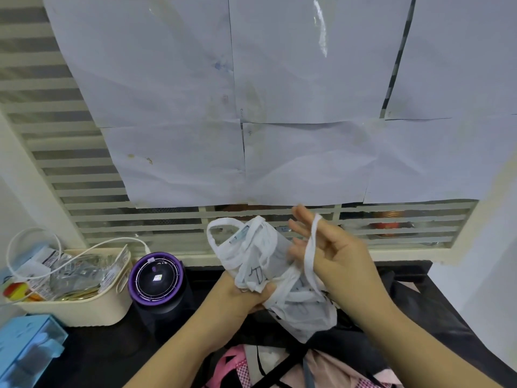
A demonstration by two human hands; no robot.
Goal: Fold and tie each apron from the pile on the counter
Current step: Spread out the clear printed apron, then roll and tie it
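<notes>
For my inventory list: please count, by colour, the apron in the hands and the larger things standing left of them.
White: 1, the apron
Cream: 1, the basket
Purple and black: 1, the round device
Blue: 1, the box
Total: 4

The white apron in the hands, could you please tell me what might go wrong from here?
1. The strap only drapes over the straight fingers of the right hand, so it may slip off before a knot forms.
2. The left hand grips just the lower end of the white apron; the loose loop on top suggests the roll could unfurl.
</notes>
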